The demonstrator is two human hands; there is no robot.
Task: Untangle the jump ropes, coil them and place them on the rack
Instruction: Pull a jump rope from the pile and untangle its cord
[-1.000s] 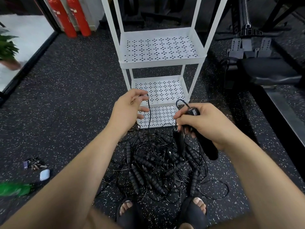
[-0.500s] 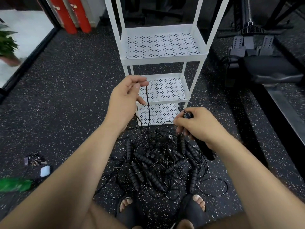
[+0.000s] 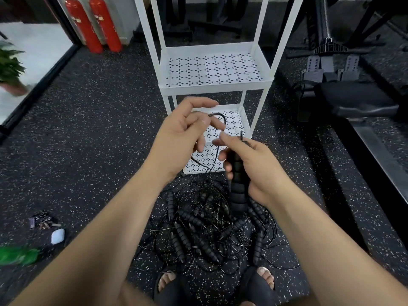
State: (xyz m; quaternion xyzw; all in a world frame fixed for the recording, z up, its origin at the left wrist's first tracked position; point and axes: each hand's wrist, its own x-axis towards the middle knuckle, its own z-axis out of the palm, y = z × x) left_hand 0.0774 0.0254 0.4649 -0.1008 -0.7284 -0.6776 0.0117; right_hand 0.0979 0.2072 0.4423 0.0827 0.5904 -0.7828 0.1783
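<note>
While the right hand (image 3: 251, 166) is gripping a ribbed black handle (image 3: 238, 191), the left hand (image 3: 183, 138) is pinching a thin black cord (image 3: 220, 117); other ropes (image 3: 205, 230) are lying tangled on the floor (image 3: 99, 140) before the white rack (image 3: 216, 87).

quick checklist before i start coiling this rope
1. Right hand grips handle: ok.
2. Left hand pinches cord: ok.
3. Cord free of pile: not ok, it runs down towards it.
4. Rope's other handle found: cannot tell.
5. Rack straight ahead: ok.
6. Feet away from cords: not ok, loops reach the sandals.
</note>
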